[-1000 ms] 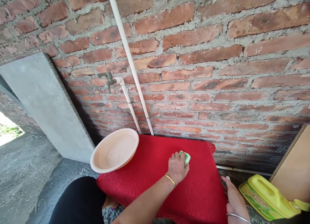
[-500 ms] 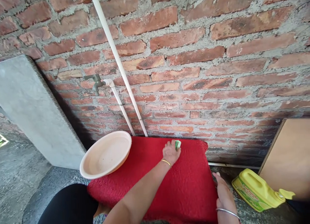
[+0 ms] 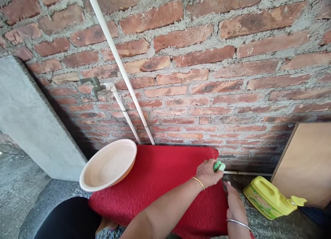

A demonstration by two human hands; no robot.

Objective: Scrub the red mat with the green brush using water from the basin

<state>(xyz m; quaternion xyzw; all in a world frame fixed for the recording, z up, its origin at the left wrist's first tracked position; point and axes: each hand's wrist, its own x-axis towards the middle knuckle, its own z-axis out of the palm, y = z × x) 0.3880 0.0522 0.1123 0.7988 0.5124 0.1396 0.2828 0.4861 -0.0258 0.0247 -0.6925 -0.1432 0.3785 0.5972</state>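
Note:
My left hand [image 3: 209, 173], a gold bracelet on its wrist, is closed around a small green scrub brush [image 3: 219, 166]. It is at the far right corner of a red, wet-looking cloth [image 3: 165, 177]. The brush's dark-flecked bristles face partly up, so I cannot tell whether it touches the cloth. My right hand [image 3: 234, 200], with a silver bangle, lies along the cloth's right edge, its fingers stretched out and partly hidden. The cloth covers a low surface whose form I cannot see.
A pale basin [image 3: 108, 165] rests on the cloth's left end. Behind are a tap [image 3: 95, 87], white pipes [image 3: 117, 58] and a brick wall [image 3: 186, 56]. A yellow jug [image 3: 269, 197] lies on the floor beside a tan board [image 3: 305, 163]. A grey slab [image 3: 33, 118] leans left.
My left hand has moved right with the scrub brush, from the middle back of the cloth to its right corner, turning the bristles more into view. My right hand stays by the right edge.

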